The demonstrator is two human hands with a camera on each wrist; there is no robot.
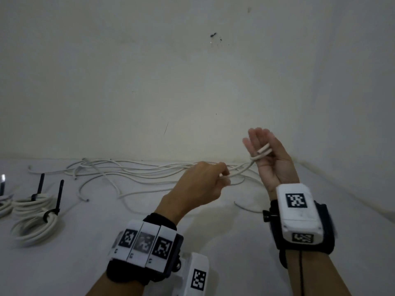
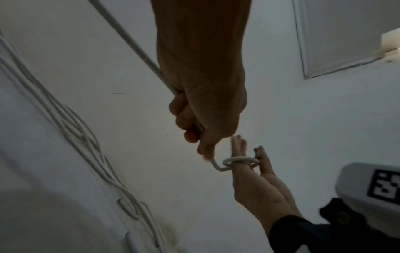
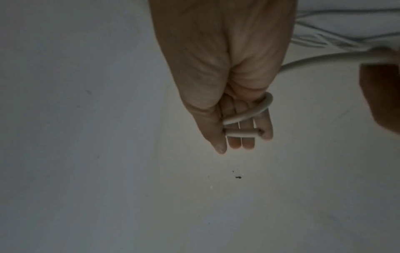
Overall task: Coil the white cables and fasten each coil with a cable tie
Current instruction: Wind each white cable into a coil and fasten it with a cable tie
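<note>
My right hand (image 1: pixel 271 159) stands raised, fingers straight, thumb pinning the end of the white cable (image 1: pixel 237 173) against them, with a turn looped round the fingers (image 3: pixel 246 137). Just left of that, my left hand (image 1: pixel 201 184) is clenched round the same cable, which runs taut between the two. Beyond the left hand the loose cables (image 1: pixel 132 174) sprawl along the wall. Well off to the left lie finished coils (image 1: pixel 34 218), each cinched with a black cable tie (image 1: pixel 54 207).

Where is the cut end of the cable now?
In the right wrist view, the cable end lies across the right hand's fingers, under the thumb.
</note>
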